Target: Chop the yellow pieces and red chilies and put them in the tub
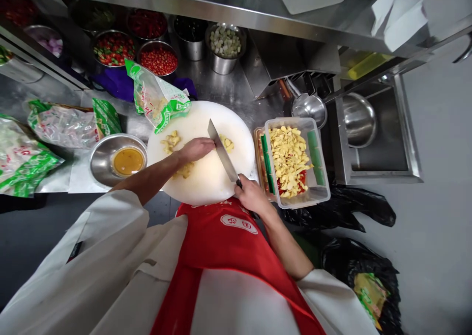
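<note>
My right hand (251,193) is closed round the dark handle of a cleaver (223,153), whose blade stands over a round white cutting board (201,185). Close against the blade's left side, my left hand (198,149) rests on the board with its fingers curled; whatever lies under them is hidden. Pale yellow slices (226,143), which look like ginger, lie just right of the blade. Knobbly ginger pieces (170,141) sit at the board's left, and more pieces (184,170) are partly covered by my left forearm.
Right of the board stands a clear plastic tub (320,197) of yellow slices over something red. A steel bowl (99,160) with brown liquid is at the left. A green-and-white plastic bag (162,97) overlaps the board's back edge. Steel pots of chopped chillies (158,61) line the back under a shelf.
</note>
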